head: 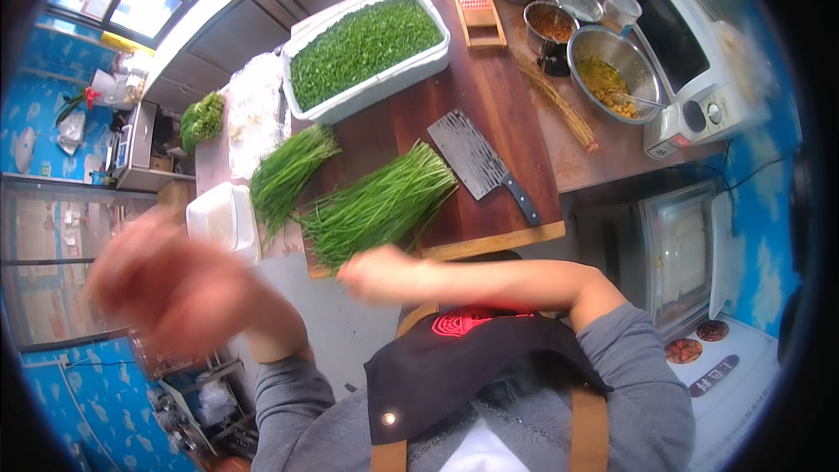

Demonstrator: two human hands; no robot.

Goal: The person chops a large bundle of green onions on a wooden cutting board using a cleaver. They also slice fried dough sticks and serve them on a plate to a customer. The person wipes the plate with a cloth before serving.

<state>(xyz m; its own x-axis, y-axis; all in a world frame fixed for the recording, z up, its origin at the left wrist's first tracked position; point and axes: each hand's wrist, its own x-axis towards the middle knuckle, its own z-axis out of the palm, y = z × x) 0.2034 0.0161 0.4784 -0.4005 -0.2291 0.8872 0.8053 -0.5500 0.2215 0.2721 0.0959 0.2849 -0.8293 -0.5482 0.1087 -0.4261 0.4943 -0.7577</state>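
Note:
My left hand (174,282) is raised close to the camera at the left, badly blurred, so its fingers cannot be made out. My right hand (377,275) reaches across my body to the leafy tips of a bunch of garlic chives (387,200). Its fingers look curled; whether they touch the chives is unclear. That bunch lies on a thick wooden cutting board (419,105), with its cut stems toward a cleaver (468,151). The cleaver lies flat, its black handle near the front edge. A second chive bunch (288,174) rests across the board's left edge.
Behind stands a white tub (377,88) heaped with chopped greens. A wooden grater (477,10) lies at the board's back right. Beyond are a steel bowl of yellowish paste (606,82) and a microwave oven (682,33). A white plastic container (223,219) sits at left.

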